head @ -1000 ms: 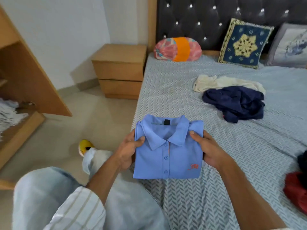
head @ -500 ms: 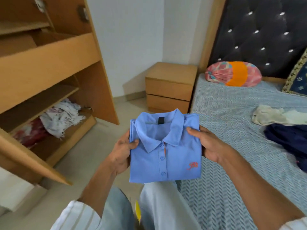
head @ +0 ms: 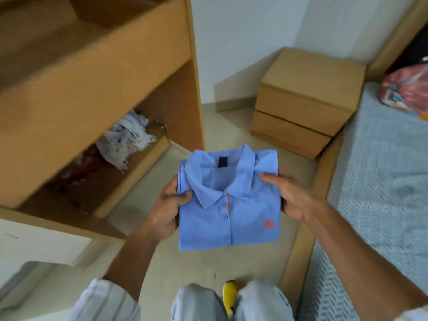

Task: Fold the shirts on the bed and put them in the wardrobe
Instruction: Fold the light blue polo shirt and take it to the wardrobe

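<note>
A folded light-blue polo shirt (head: 240,212) with an orange chest logo is held flat in the air over the floor, collar away from me. My left hand (head: 170,205) grips its left edge, thumb on top. My right hand (head: 289,195) grips its right edge the same way. The open wooden wardrobe (head: 97,72) fills the left side; its low shelf (head: 129,167) holds a white fringed cloth (head: 125,140) and a dark red garment (head: 78,167). The bed (head: 382,181) with its grey patterned sheet lies along the right edge.
A wooden two-drawer nightstand (head: 303,105) stands against the white wall between wardrobe and bed. A pink patterned bolster (head: 407,91) lies at the bed's head. Beige floor tiles spread below the shirt. My pale trousers and a yellow slipper (head: 230,295) show at the bottom.
I have turned left from the bed toward the wardrobe, carrying the folded shirt off the mattress and over the floor. Both hands keep the same grip. The other garments on the bed have left the view.
</note>
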